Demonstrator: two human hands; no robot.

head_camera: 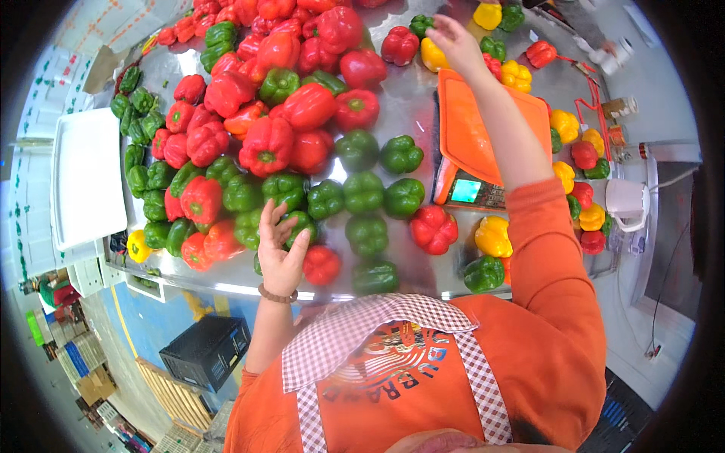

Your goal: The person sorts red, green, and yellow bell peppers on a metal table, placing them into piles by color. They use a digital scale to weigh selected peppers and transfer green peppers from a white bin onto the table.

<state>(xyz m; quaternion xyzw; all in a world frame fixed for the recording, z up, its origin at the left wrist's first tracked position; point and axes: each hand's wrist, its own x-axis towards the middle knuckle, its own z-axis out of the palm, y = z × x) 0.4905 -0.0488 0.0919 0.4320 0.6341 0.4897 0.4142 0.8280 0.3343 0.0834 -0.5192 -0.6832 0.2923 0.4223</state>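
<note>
My left hand [277,246] is raised palm up above the table's near edge, fingers apart and holding nothing. Beside it lie a green bell pepper [302,227] and a red bell pepper [322,265]. My right arm stretches across a digital scale [466,191] with an orange tray [470,130]. Beyond the tray, my right hand [456,45] has its fingers spread beside a yellow bell pepper [433,55]; whether it touches the pepper is unclear. Left of the scale, several green bell peppers [363,192] stand in rows.
A large heap of red bell peppers [308,106] covers the metal table [405,99] at the left. Mixed-colour peppers [564,125] line the right side, near a white jug [626,199]. A white tray [89,178] lies far left; a black crate [205,351] stands on the floor.
</note>
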